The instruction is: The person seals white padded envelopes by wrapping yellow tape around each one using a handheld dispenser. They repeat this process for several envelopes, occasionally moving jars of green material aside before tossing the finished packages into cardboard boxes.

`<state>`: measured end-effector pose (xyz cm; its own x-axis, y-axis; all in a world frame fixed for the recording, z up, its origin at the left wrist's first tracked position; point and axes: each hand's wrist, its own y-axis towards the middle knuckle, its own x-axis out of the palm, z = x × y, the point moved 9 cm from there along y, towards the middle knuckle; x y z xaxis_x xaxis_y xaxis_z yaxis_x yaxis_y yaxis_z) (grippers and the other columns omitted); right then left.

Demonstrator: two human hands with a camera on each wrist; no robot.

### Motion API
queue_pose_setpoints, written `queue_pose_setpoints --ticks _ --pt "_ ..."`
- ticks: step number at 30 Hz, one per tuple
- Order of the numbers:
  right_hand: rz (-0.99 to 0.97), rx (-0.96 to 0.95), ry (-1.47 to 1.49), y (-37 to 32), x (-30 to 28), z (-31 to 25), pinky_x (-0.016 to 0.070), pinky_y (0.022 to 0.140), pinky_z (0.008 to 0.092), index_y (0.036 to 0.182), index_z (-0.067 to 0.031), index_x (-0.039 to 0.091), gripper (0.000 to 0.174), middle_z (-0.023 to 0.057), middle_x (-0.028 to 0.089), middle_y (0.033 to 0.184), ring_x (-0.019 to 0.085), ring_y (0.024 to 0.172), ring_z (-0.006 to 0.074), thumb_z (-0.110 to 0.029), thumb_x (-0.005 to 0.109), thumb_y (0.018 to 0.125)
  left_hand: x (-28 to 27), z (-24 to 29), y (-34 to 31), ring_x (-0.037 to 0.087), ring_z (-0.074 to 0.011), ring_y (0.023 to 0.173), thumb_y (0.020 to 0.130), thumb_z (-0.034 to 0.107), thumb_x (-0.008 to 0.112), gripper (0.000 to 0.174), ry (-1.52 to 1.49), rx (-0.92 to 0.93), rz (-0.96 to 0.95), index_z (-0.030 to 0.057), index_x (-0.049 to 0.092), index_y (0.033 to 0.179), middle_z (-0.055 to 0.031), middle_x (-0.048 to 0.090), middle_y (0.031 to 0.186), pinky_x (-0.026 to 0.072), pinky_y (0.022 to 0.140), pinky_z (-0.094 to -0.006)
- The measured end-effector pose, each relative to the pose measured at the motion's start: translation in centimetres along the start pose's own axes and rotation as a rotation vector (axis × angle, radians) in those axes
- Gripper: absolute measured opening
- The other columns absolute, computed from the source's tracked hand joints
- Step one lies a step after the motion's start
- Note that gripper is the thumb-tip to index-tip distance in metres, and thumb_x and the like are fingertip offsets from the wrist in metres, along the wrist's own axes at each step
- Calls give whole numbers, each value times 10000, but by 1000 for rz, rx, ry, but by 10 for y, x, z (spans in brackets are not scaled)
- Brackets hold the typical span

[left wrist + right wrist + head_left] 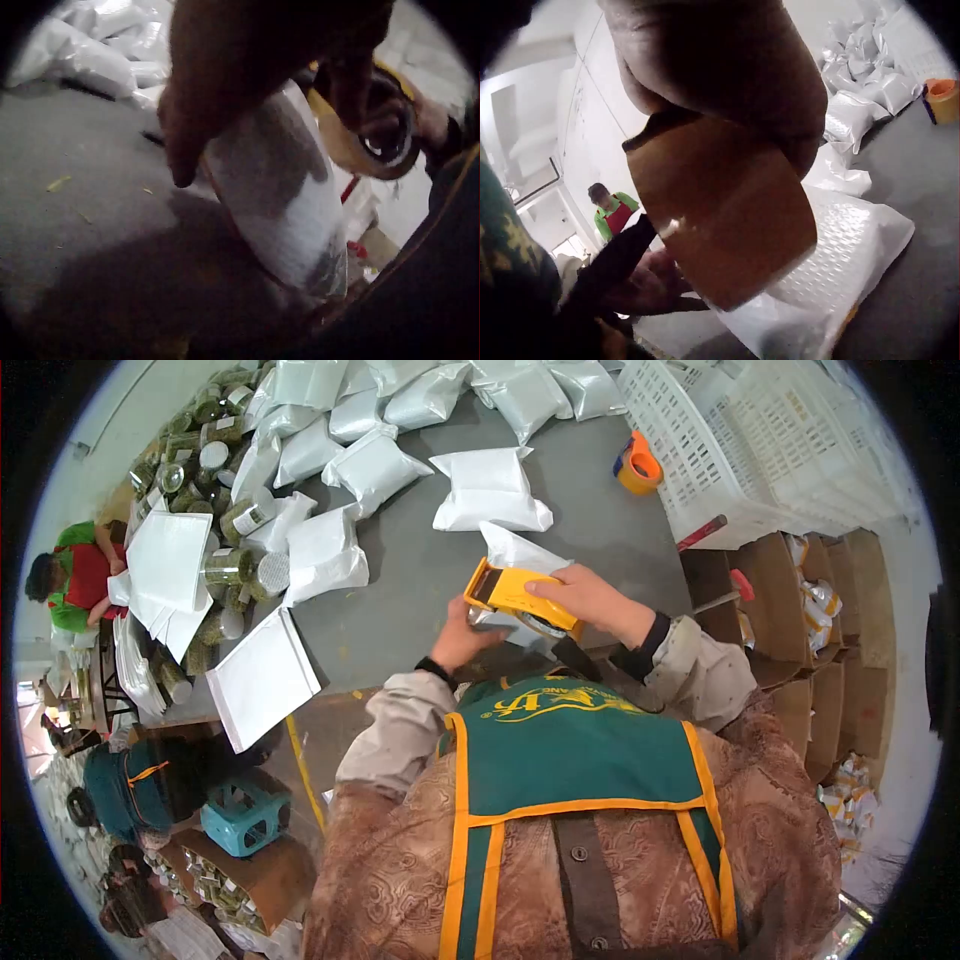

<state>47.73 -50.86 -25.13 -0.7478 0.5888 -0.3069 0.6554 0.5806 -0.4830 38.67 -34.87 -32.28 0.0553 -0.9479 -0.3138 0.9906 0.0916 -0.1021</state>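
Observation:
My right hand (590, 600) grips a yellow tape dispenser (515, 592) over a white padded mailer (522, 550) at the table's near edge. Brown tape (724, 206) fills the middle of the right wrist view, just below that hand. My left hand (462, 642) is at the mailer's left side. In the left wrist view its fingers (180, 154) span the mailer (274, 180), with one digit on each side of it. The dispenser's round hub (386, 135) shows close beside that hand. Part of the mailer is hidden beneath the dispenser.
Packed white mailers (375, 470) and lidded jars (230, 565) crowd the grey table's (400, 590) back and left. Flat mailers (265, 675) overhang its near edge. White crates (720, 450), an orange tape roll (638, 465) and cardboard boxes (775, 600) stand right. Another person (80, 575) is far left.

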Motion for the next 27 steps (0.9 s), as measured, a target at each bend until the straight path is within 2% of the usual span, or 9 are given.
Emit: queue_pose_setpoints --ticks 1,4,5,8,12,16,18,21,27 --pt "-3 -36 -144 -1 1 -13 470 643 332 940 60 651 499 130 646 802 598 704 203 -429 577 867 1 -6 3 517 -223 1087 722 11 726 558 -68 -57 142 17 459 1212 -118 515 1208 435 916 -336" --pt "-12 -124 -491 -11 -9 -33 478 662 397 905 61 657 591 224 644 803 629 732 323 -518 567 827 14 -35 21 573 -210 974 710 17 742 407 -389 -113 142 -4 533 1058 -112 602 1028 453 875 -336" --pt "-26 -154 -551 -14 -14 -35 476 669 409 902 55 659 595 232 640 806 627 742 342 -527 557 826 7 -53 23 601 -189 888 715 51 758 336 -312 -183 124 -30 617 1009 -98 638 913 464 834 -316" --pt "-106 -94 -651 -45 -50 -29 476 683 414 893 29 669 560 228 640 805 625 756 353 -517 566 814 -22 -85 9 602 -186 895 735 95 751 353 -205 -275 169 -12 659 1058 -105 639 959 463 820 -297" --pt "-111 59 -631 -105 -115 42 479 685 420 836 30 670 541 240 632 786 622 757 368 -503 584 790 -24 -77 6 601 -189 909 766 145 730 368 -218 -278 100 34 661 1109 -116 643 973 456 827 -287" --pt "-42 168 -734 -85 -88 103 482 676 438 801 36 670 544 250 629 783 622 751 382 -502 594 771 0 -65 18 601 -172 909 802 170 703 370 -164 -157 21 22 641 1135 -91 651 997 461 805 -272" --pt "-14 266 -665 -75 -69 94 501 680 437 813 25 677 499 239 641 789 632 751 380 -465 598 766 11 -69 18 594 -145 911 829 164 678 363 -166 -191 -68 7 625 1153 -63 652 1019 457 810 -258" --pt "60 186 -908 -62 -51 80 524 686 417 824 -15 694 410 198 665 805 653 763 351 -409 599 760 18 -55 15 580 -104 913 864 142 644 344 -143 -350 -248 -15 610 1169 -30 650 1046 449 833 -241" --pt "-91 72 -1106 -54 -9 34 534 665 410 861 -92 710 272 107 693 837 676 772 287 -318 585 776 18 -60 11 601 -109 871 867 158 638 327 -300 -443 -379 42 622 1172 -26 660 997 515 705 -256"
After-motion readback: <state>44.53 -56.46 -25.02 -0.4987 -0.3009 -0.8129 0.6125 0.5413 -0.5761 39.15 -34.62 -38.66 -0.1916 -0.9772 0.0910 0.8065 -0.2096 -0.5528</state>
